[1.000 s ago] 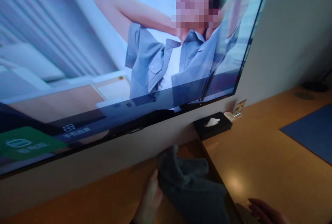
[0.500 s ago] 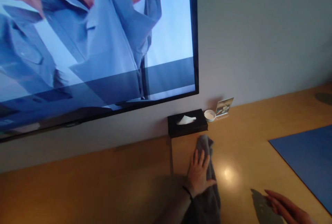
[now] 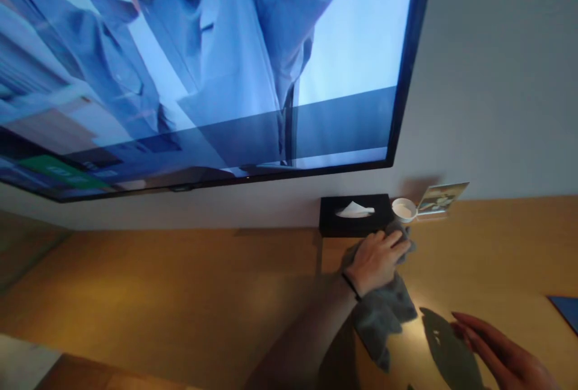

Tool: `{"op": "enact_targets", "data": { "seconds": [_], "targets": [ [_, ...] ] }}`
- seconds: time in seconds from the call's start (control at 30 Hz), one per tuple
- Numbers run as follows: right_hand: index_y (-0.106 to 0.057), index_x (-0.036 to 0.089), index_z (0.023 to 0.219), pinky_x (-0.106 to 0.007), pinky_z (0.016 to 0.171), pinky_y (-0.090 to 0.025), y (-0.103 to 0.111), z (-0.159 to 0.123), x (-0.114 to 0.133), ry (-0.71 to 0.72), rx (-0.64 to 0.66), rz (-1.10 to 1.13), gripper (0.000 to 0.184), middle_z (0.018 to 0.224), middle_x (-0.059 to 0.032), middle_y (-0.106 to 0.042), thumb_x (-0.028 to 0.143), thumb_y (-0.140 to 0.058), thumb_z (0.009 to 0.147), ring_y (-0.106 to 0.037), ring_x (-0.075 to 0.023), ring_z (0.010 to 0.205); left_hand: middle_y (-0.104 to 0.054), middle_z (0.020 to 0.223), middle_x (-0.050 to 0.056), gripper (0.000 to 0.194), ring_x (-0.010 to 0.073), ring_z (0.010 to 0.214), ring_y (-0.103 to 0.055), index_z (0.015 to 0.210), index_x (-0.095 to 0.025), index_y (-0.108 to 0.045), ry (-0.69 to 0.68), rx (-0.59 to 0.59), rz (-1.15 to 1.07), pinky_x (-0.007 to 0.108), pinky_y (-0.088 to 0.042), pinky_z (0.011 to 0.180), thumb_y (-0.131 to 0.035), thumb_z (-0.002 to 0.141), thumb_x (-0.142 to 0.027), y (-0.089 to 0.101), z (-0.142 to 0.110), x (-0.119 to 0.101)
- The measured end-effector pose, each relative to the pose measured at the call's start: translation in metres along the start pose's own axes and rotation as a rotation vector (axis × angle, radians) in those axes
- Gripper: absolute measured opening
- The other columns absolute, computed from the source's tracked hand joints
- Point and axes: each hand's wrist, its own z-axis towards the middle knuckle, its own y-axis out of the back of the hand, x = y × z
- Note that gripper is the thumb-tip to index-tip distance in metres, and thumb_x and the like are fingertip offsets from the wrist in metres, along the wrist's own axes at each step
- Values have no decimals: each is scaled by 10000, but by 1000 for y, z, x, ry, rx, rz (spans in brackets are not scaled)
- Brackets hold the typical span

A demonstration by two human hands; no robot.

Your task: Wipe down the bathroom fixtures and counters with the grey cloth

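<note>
My left hand (image 3: 377, 262), with a dark band at the wrist, presses a crumpled grey cloth (image 3: 383, 312) onto the wooden surface. Its fingers bend over the upper end of the cloth, close to the front right corner of a black tissue box (image 3: 329, 216). Just beyond the fingertips stands a small round white dish (image 3: 404, 210). My right hand (image 3: 510, 354) is at the lower right, partly out of frame, its visible fingers stretched out. Beside it is a dark leaf-shaped patch, perhaps its shadow; I see nothing clearly held.
A large lit television screen (image 3: 253, 71) fills the upper left above the wooden countertop (image 3: 189, 281). A small picture card (image 3: 441, 198) leans upright beside the dish, near the wall. At the right edge lies the corner of a blue mat (image 3: 566, 310).
My left hand has slid forward and right with the cloth, which is now bunched near the dish. Its fingers went from flat to bent. The view has turned left.
</note>
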Motion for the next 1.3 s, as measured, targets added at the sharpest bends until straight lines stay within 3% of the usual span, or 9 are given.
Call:
{"op": "enact_targets", "data": {
  "seconds": [0.1,0.23,0.47,0.6,0.73,0.83,0.97,1.07,1.3],
  "targets": [
    [-710,245,1057,-298,859,-585,-19,32,45,241,-31,-122,550,1087,-57,-727,663,-501,767,-685,-240,1010,-545,1340,41,485,241,1012,-535,1319,-246,-517,129,50,63,368,-476,810,-508,845,-144,-6,-8,37],
    [-657,188,1125,-370,863,-593,-50,84,97,561,-80,-283,455,1133,-105,-705,513,-411,921,-682,-245,1004,-525,1397,72,545,295,1168,-506,1336,-229,-535,331,76,7,459,-449,976,-533,806,-99,-15,-59,83],
    [-542,137,1289,-476,1050,-481,-92,150,107,755,-108,-531,400,1302,-149,-594,283,-406,942,-531,-279,1241,-617,1292,79,594,245,1152,-578,1312,-202,-563,820,-114,-46,399,-465,1021,-495,749,-22,18,-147,168],
    [-500,74,1351,-579,1096,-390,-103,164,91,762,-129,-674,480,1451,-212,-436,145,-462,878,-312,-381,1394,-533,1406,48,666,228,1254,-495,1390,-228,-488,664,-329,-104,388,-385,1124,-507,749,-50,14,-122,165],
    [-387,87,1438,-567,1085,-396,-107,161,81,768,-162,-880,555,1530,-197,-323,85,-446,886,-233,-370,1431,-483,1457,23,688,268,1214,-491,1392,-256,-495,484,-165,-66,447,-406,1092,-534,742,-34,-8,-77,152],
    [-345,100,1460,-540,1050,-440,-107,157,82,748,-210,-1067,551,1540,-183,-308,125,-454,921,-245,-360,1430,-516,1419,81,633,285,1198,-508,1361,-198,-528,606,-152,-63,479,-422,1068,-512,755,-14,-26,-74,163],
    [-358,81,1449,-495,1039,-470,-105,156,83,748,-223,-1093,539,1532,-193,-321,162,-477,930,-217,-357,1440,-584,1339,114,615,239,1211,-551,1345,-140,-521,847,-222,-325,398,-431,1080,-506,747,4,-42,-114,185],
    [-365,65,1443,-481,1048,-472,-103,157,79,761,-219,-1053,531,1532,-206,-313,156,-470,930,-155,-354,1457,-593,1340,92,633,208,1219,-563,1368,-160,-491,882,-274,-474,355,-408,1106,-494,755,-4,-49,-136,183],
    [-353,63,1450,-515,1050,-469,-107,157,83,703,-141,-955,559,1546,-199,-286,160,-478,914,-117,-375,1459,-635,1288,63,665,196,1189,-592,1333,-206,-532,850,-205,-549,352,-448,1071,-549,707,16,-77,-106,156]
  ]
}}
